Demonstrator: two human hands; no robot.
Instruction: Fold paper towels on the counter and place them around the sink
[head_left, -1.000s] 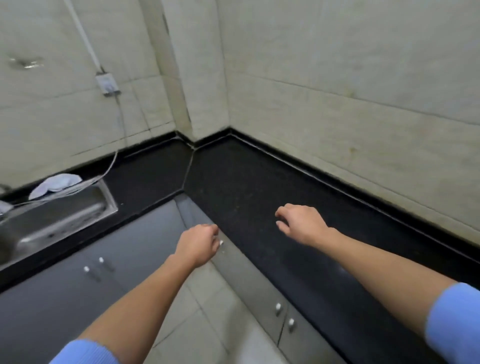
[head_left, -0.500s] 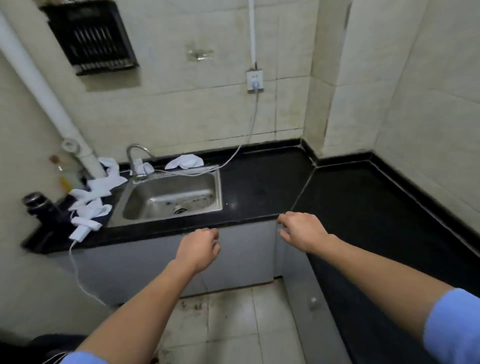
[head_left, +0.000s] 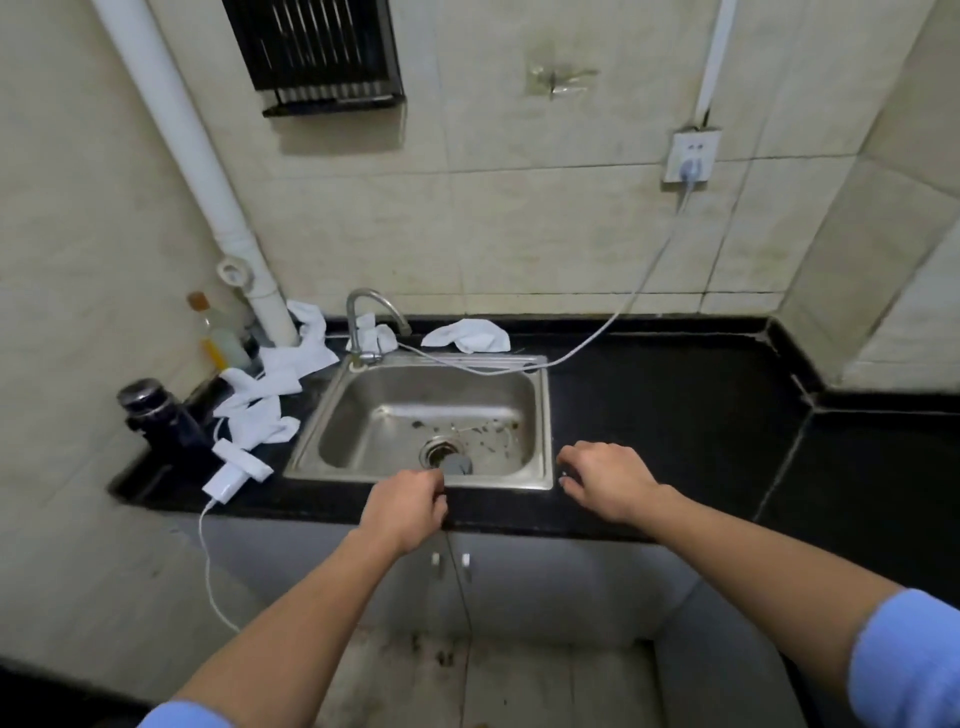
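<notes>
Palms down, left hand (head_left: 408, 512) and right hand (head_left: 609, 480) loosely curled

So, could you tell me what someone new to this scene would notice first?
The steel sink set in the black counter draws the eye, with crumpled white paper towels heaped on its left and a single towel behind it beside the tap. The left hand and right hand hover at the counter's front edge, holding nothing.
</notes>
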